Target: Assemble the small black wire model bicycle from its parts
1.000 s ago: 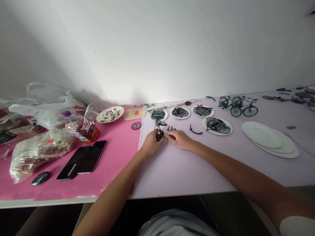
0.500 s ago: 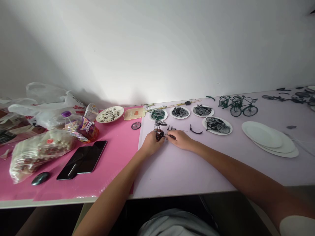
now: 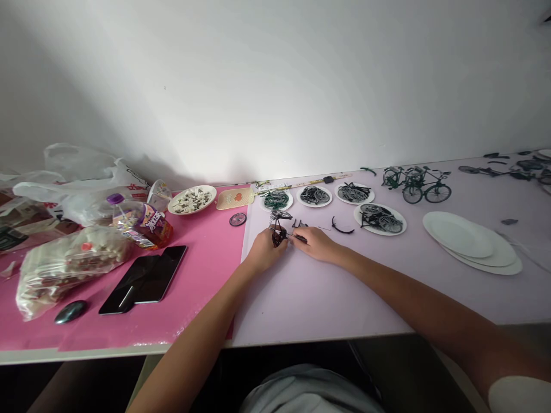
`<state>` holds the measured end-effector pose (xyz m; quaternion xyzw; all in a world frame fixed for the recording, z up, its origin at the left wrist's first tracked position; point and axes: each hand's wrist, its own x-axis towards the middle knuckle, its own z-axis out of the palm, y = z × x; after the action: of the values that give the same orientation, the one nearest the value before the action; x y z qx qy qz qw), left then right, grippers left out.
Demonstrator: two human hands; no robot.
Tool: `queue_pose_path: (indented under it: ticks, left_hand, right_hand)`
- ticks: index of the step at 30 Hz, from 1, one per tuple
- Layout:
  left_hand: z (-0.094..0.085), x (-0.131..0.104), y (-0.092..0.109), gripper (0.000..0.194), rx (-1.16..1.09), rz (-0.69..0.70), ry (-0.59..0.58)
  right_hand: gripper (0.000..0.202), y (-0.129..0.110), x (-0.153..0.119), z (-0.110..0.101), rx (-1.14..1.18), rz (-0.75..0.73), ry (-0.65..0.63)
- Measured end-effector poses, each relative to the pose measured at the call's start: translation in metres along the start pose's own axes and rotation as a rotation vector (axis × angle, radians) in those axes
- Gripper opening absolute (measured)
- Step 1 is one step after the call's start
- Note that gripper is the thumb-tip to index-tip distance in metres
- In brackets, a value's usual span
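Note:
My left hand [image 3: 266,251] is closed around a partly built dark model bicycle [image 3: 279,234], whose wheel points away from me. My right hand [image 3: 317,243] pinches a small screwdriver [image 3: 300,238] with a dark handle. Its thin shaft reaches left to the bicycle, though its tip is too small to make out. Just beyond my right fingers lie small black parts [image 3: 300,224]. A curved black mudguard [image 3: 342,228] rests to their right. A loose black wheel [image 3: 237,219] is on the pink sheet, left of the bicycle.
Plates of parts [image 3: 314,197] line the wall, one with green frames [image 3: 276,199]. Finished-looking green bicycles [image 3: 426,186] stand at right, behind stacked white plates [image 3: 460,235]. On the left are a phone [image 3: 159,278], a mouse [image 3: 71,311], a drink bottle [image 3: 142,222] and plastic bags [image 3: 69,264].

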<state>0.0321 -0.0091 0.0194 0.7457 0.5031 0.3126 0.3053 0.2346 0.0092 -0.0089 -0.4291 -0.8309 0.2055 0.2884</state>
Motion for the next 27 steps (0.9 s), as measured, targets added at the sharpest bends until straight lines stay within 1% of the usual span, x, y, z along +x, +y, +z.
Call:
queue_pose_path:
  ticks: [17, 27]
  left_hand:
    - [-0.0009, -0.0001, 0.0011, 0.024, 0.025, 0.002, 0.001]
    - [0.0005, 0.0006, -0.0027, 0.025, 0.037, 0.006, 0.006]
  right_hand:
    - [0.025, 0.0019, 0.0001, 0.0010, 0.001, 0.001, 0.001]
    - [0.025, -0.0006, 0.0001, -0.0003, -0.014, 0.022, -0.007]
